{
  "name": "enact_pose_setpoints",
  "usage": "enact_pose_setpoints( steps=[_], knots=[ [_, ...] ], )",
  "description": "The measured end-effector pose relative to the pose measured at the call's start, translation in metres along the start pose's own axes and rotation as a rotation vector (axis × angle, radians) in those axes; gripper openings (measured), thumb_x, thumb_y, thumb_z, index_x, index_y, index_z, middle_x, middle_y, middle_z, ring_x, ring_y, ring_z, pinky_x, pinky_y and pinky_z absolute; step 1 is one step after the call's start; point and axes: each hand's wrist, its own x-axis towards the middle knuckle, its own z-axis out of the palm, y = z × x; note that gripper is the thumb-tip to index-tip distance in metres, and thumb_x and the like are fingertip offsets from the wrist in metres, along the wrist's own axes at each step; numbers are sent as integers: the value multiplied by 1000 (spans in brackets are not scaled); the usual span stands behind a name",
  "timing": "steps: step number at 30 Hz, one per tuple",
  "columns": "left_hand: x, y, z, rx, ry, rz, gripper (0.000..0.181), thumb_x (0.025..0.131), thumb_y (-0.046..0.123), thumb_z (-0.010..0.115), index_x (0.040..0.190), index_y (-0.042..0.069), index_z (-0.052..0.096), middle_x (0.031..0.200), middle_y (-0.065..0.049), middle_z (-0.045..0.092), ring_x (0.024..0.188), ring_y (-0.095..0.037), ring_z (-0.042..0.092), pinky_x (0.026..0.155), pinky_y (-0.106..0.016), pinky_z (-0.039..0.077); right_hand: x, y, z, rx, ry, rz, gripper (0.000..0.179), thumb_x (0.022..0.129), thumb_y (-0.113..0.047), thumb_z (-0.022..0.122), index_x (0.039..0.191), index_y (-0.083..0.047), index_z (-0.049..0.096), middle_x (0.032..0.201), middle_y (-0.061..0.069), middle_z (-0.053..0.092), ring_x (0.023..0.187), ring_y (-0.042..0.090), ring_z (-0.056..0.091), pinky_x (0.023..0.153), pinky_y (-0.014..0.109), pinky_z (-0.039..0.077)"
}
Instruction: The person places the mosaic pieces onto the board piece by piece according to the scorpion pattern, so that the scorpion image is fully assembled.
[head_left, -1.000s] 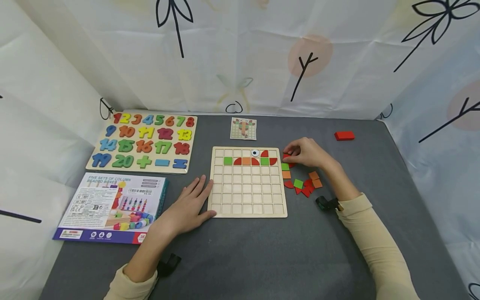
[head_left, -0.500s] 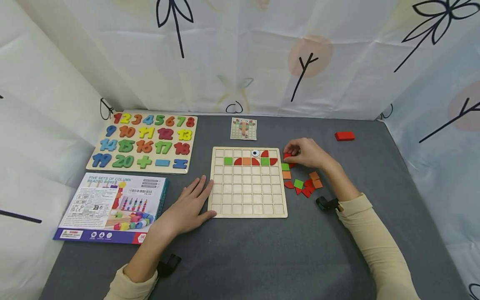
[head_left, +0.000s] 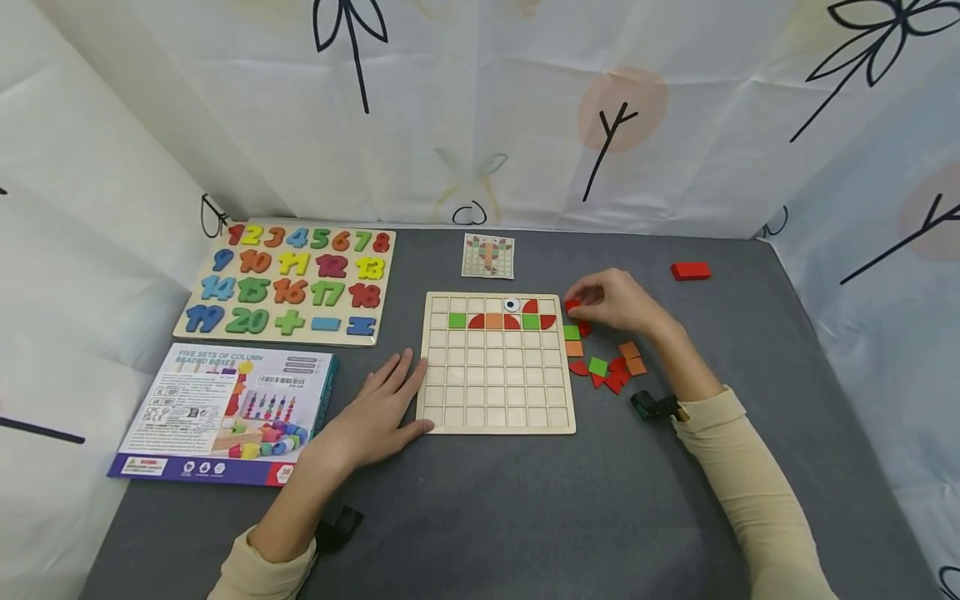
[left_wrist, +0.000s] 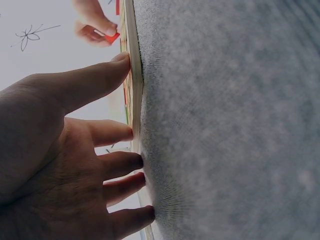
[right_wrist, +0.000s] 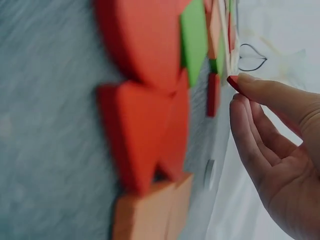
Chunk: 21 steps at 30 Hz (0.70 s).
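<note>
My right hand (head_left: pixel 611 300) pinches a small red tile (right_wrist: pixel 234 83) between thumb and fingers, just off the upper right corner of the wooden grid board (head_left: pixel 495 392). Flat and spread, my left hand (head_left: pixel 375 412) rests at the board's left edge, thumb and index fingertip against it. On the board's upper rows lie red quarter-round tiles, a green square (head_left: pixel 457 321), an orange square (head_left: pixel 493 321) and a round eye tile (head_left: pixel 512 305). Beside the board's right edge, a loose heap holds a green square (head_left: pixel 597 367), orange squares (head_left: pixel 636 366) and red pieces (head_left: pixel 615 382).
Behind the board lies a pattern card (head_left: pixel 487 256) with a gridded picture. A number puzzle board (head_left: pixel 288 283) and a printed box (head_left: pixel 225 417) occupy the left side. One red block (head_left: pixel 691 271) sits at the back right. White patterned cloth (head_left: pixel 480 108) surrounds the table.
My right hand has risen slightly with the red tile between its fingertips, uncovering more of another red piece underneath. The left hand keeps its place at the board.
</note>
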Motion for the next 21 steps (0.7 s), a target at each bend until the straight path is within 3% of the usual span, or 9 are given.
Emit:
enact_pose_setpoints(
  steps=[12, 21],
  knots=[
    [1, -1, -1, 2, -3, -9, 90, 105, 39, 72, 172, 3, 25, 181, -25, 17, 169, -49, 16, 131, -74, 22, 18, -35, 12, 231, -80, -80, 23, 96, -6, 82, 119, -3, 81, 113, 18, 82, 96, 22, 78, 85, 18, 61],
    [1, -1, 0, -4, -2, -8, 90, 105, 39, 72, 172, 4, 25, 181, -26, 17, 169, -49, 16, 131, -75, 22, 44, -66, 32, 315, -147, -154, 22, 96, -6, 81, 118, -3, 81, 112, 17, 81, 98, 22, 76, 87, 23, 62]
  ],
)
